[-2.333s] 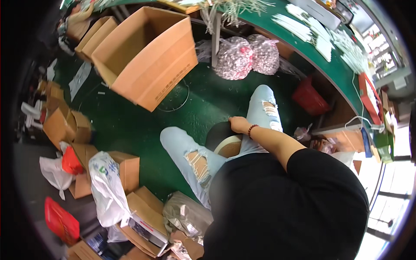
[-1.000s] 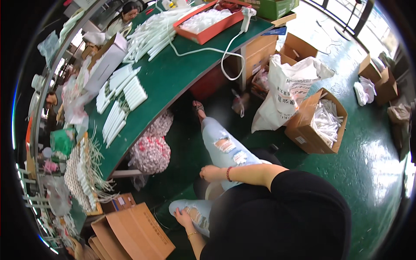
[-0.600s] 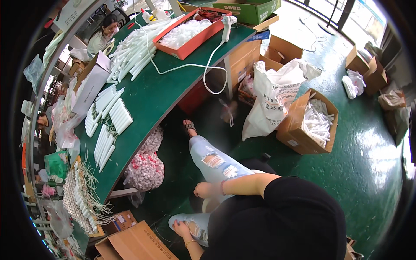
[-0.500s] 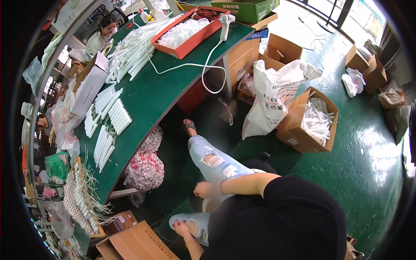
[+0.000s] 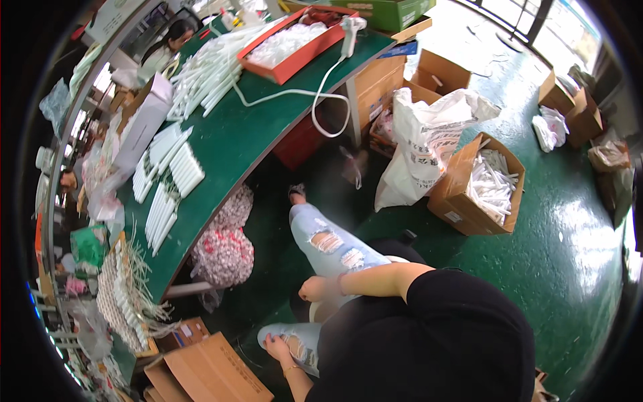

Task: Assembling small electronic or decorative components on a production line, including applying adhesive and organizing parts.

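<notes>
My left hand (image 5: 277, 348) lies on the knee of my ripped light-blue jeans (image 5: 321, 231), fingers stretched over the cloth. It holds nothing that I can see. My right hand (image 5: 313, 289) is curled closed between my legs, above the pale rounded edge of a seat (image 5: 321, 311); whatever its fingers hold, if anything, is hidden. Both hands are away from the green table (image 5: 221, 164). On that table lie small bundles of white candle-like sticks (image 5: 162, 218) with thin wires, and behind them a larger heap of white sticks (image 5: 218, 63).
A glue gun (image 5: 350, 33) with a white cable stands by a red tray (image 5: 281, 70). Bags of small pieces (image 5: 224, 258) sit under the table. Cardboard boxes (image 5: 218, 368), a white sack (image 5: 422, 147) and a carton of white sticks (image 5: 455, 201) stand around me. Another person (image 5: 171, 43) sits beyond the table.
The view has shifted slightly, and my outstretched foot shows less. My hands keep nearly the same places. The person beyond the table has lowered their head.
</notes>
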Motion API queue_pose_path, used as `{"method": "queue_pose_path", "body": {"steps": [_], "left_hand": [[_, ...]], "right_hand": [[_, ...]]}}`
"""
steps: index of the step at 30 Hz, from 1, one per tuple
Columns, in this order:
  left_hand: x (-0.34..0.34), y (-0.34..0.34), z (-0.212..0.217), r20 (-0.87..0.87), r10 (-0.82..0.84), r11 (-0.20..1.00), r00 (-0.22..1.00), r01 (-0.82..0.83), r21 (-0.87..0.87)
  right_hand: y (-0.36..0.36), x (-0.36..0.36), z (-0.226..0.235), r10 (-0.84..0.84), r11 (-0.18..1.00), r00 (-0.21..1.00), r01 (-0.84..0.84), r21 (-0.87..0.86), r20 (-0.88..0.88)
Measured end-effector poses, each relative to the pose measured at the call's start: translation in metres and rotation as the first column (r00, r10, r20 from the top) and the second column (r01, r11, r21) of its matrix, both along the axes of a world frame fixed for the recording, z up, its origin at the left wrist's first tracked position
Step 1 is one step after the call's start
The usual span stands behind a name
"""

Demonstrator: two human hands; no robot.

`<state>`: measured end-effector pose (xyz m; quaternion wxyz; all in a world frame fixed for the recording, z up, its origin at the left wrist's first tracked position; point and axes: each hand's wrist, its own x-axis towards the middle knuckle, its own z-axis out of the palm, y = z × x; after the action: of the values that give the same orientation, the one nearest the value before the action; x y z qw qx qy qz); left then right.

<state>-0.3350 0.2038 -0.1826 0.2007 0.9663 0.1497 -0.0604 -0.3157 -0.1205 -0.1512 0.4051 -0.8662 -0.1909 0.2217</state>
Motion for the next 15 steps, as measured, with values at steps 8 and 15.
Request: {"method": "queue_pose_path", "body": {"steps": [8,15], "left_hand": [[0.001,-0.018,-0.001,0.018,-0.011,1.0,1.0,0.012,-0.027],[-0.004,-0.008,-0.001,0.139,0.01,1.0,0.99,-0.012,0.007]], "right_hand": [[-0.013,-0.006,-0.02,-0.025,0.999,0.999,0.025,-0.022,0.023],[-0.008,0.004,0.002,0.025,1.0,0.998,-0.025,-0.014,0.058]]}}
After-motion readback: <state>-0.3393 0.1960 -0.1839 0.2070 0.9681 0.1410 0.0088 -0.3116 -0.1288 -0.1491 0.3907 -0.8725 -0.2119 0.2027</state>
